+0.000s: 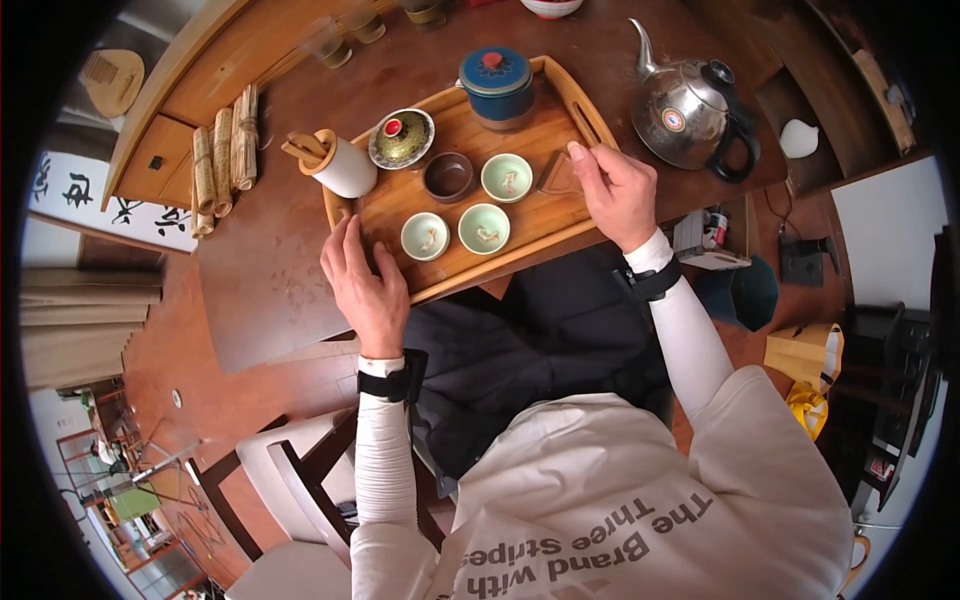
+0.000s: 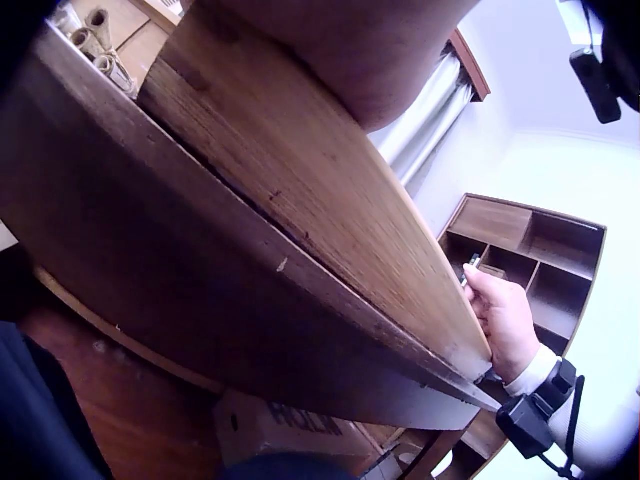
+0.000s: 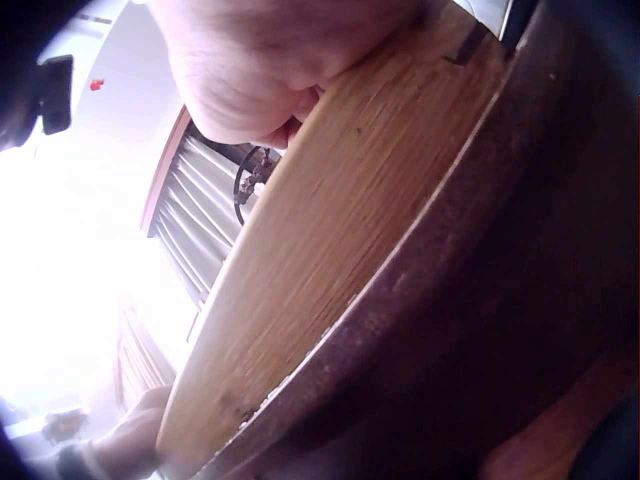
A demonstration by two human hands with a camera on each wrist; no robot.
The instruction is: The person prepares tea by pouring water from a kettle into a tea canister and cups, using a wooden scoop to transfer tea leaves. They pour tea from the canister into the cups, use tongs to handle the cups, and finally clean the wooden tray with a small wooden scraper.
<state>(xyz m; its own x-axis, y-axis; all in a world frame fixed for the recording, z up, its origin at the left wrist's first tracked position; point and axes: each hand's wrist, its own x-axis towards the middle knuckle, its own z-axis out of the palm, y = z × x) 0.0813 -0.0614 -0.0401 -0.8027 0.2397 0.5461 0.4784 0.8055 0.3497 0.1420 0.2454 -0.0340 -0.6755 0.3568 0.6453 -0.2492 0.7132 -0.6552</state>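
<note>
A wooden tray lies on the dark brown table, its near side along the table's front edge. My left hand grips its left end, with the thumb inside the rim. At the right end my right hand grips the rim beside the handle slot. The tray carries green cups, a dark brown cup, a patterned lid with a red knob, and a blue lidded pot. A white holder with wooden tools stands at its left end. Near my right hand lies a brown triangular piece.
A steel kettle stands right of the tray, its spout pointing away. Rolled bamboo mats lie at the left, and several glasses stand along the back. A chair is behind on the left.
</note>
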